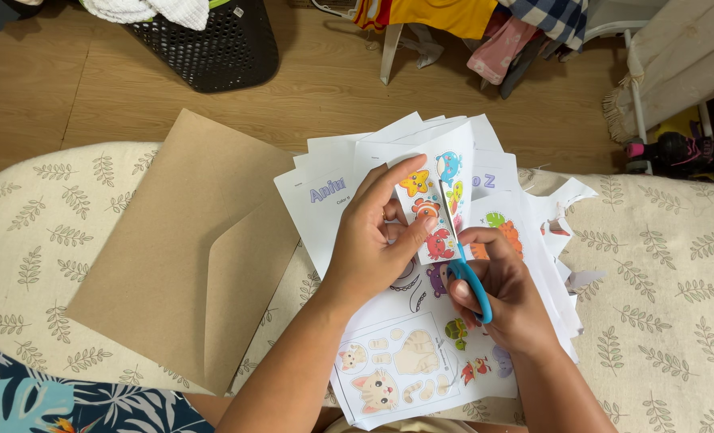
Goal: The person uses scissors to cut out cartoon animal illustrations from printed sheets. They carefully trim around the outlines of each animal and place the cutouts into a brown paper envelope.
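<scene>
Sticker sheet (441,204) with colourful sea animals stands over the paper pile (421,337), pinched in the left hand (377,240). The right hand (497,293) grips blue scissors (461,256), blades partway up the sheet; most animals look uncut, while scraps (569,200) lie alongside.

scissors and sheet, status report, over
Left hand pinching printed animal sheet upright. Right hand working blue-handled scissors, blades cutting up the sheet. Loose paper stack underneath, brown envelope to the left, nothing blocking.
</scene>
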